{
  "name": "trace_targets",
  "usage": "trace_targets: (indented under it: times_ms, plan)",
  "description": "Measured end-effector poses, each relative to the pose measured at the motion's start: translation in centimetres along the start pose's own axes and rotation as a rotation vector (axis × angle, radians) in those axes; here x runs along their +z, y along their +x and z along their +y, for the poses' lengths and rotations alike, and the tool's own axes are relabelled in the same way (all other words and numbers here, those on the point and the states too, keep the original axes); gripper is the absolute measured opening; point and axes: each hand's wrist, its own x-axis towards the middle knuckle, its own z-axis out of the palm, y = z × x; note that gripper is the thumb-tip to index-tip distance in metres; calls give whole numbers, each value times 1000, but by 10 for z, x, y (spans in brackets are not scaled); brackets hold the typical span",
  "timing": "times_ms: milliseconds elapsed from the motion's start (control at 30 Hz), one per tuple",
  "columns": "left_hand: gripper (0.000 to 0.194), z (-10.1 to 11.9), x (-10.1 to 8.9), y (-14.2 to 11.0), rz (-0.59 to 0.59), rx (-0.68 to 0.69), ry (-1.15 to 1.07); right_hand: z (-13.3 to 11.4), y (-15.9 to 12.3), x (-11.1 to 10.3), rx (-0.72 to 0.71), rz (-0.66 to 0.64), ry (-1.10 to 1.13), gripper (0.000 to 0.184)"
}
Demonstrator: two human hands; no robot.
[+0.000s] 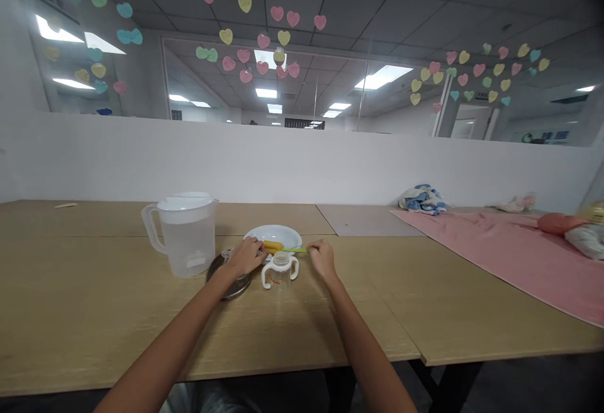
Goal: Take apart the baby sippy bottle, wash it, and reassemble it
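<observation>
My right hand [321,258] is closed in a pinch on a thin bright green stick-like utensil [296,250], which points left over a white plate [276,231]. Its far end lies against a yellow oblong piece [272,246] of a kind I cannot make out. Fingers bent, my left hand [248,255] grips the left end of that yellow piece at the plate's edge. Just in front of the plate stands a clear baby bottle [281,274] with two white handles and no lid on it. Under my left wrist is a dark metal bowl [229,287], partly covered.
A translucent lidded pitcher [189,237] stands at left, its handle to the left. A pink cloth [491,249] covers the right of the table, with a doll [580,227] on it. A bunched blue-and-white cloth [422,199] lies near the wall.
</observation>
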Motion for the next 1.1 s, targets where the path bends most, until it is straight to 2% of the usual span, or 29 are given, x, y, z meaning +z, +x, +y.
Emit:
trace_targets:
  times_ms: [133,467,667,867,1100]
  plan:
    - [39,-2,2,1,7,11,22,4,1,1,45,55,18,23]
    - [45,-2,12,-1,-67,-119,-6,8,0,6,63,89,28,21]
    - [40,-4,18,12,-128,-164,54,8,3,1,95,177,32,20]
    - [44,-7,14,23,-189,-172,83,5,2,-1,111,185,54,18]
    - [43,-10,15,21,-148,-210,16,2,1,-2,129,205,106,16]
